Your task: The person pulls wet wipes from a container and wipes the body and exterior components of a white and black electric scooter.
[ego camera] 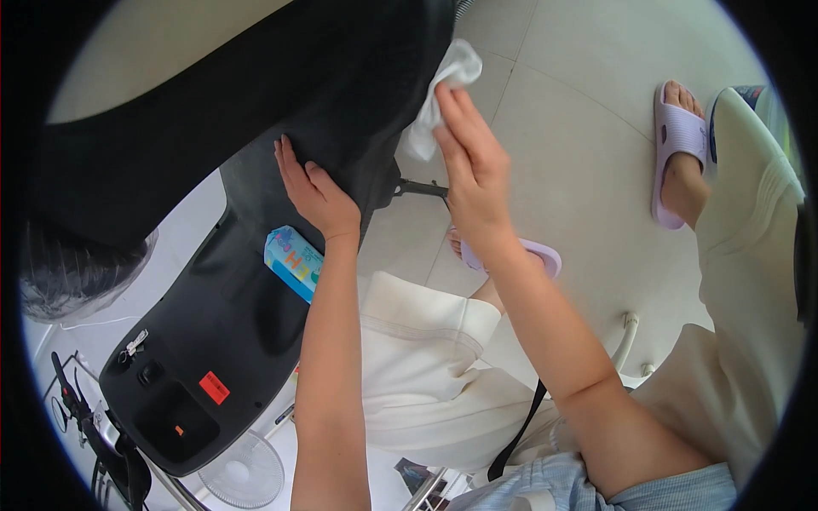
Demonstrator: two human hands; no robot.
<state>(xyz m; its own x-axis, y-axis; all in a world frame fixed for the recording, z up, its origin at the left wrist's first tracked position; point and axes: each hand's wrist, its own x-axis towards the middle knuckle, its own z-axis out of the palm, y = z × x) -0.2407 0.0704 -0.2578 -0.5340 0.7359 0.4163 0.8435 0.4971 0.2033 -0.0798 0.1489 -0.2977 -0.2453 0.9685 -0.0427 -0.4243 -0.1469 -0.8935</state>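
Note:
My right hand [476, 160] presses a crumpled white wipe or cloth [425, 124] with its fingers against the edge of a large black padded part [358, 70], which looks like a scooter seat. Below that part, my left hand [319, 191] lies with its palm on a dark plastic panel [255, 172], fingers stretched out, holding nothing. A blue pack [294, 262], seemingly of wet wipes, rests on the black plastic body beside my left wrist and is partly hidden by it.
Keys [134, 345] and a red label [214, 388] are on the black plastic body [211, 319]. A white fan [241, 469] and a handlebar [83, 409] stand at lower left. Plastic wrapping [83, 274] is at far left. A person in lilac slippers [680, 134] is at right.

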